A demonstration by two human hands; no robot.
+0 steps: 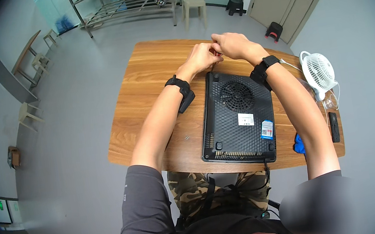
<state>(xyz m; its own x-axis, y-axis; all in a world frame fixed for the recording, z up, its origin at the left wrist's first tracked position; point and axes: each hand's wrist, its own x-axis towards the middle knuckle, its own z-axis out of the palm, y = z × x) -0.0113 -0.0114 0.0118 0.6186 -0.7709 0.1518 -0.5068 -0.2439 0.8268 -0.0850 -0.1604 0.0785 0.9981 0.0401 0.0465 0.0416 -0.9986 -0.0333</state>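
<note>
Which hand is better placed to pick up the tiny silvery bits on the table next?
Probably the left hand: the tiny silvery bits lie between the left forearm and the black machine. The right hand is farther away and would likely have to cross over.

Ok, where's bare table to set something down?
Widest bare patch: left side of the table, from its edge to the left forearm. Small metal bits lie between that forearm and the black appliance. Crowded: right side, with fan, blue bundle and black bar; left hand and right hand meet over the far side.
</note>
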